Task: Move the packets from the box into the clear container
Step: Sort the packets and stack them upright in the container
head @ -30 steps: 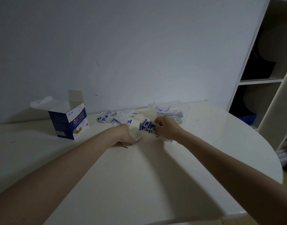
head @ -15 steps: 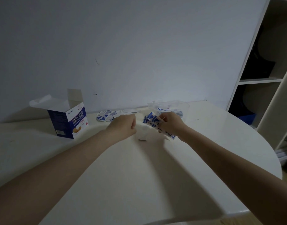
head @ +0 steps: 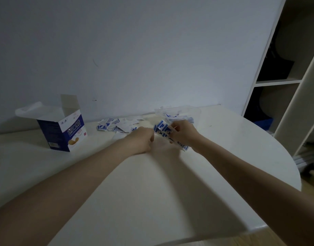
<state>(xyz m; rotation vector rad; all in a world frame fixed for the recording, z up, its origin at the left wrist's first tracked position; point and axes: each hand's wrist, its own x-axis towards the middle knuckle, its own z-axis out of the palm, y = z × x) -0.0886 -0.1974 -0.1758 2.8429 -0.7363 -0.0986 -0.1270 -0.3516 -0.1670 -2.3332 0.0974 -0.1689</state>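
Packets first: they're spread over three spots on the white table (head: 152, 183), which fills the lower half of the frame. Your open blue box (head: 64, 132) stands at middle left, flaps up, and what's left inside can't be seen from here. Right of it, against the wall, a loose heap of packets (head: 115, 124) lies on the tabletop. At centre right sits the clear container (head: 181, 112), already carrying a layer of packets.

Now your hands. Your right hand (head: 183, 133) grips a fanned bunch of packets (head: 163, 130) just in front of the container, fingers curled round it, one end sticking out below the wrist. Your left hand (head: 143, 139) is curled beside that bunch, close to touching it; whether it pinches a packet of its own I can't tell, the fingers are turned away.

What's new: a second ago both hands were low on the table, well short of the container. They've since lifted and slid toward it, and the bunch now hangs right at its near rim. To my eye that puts you a short drop from depositing this handful, with the heap by the wall left to gather.
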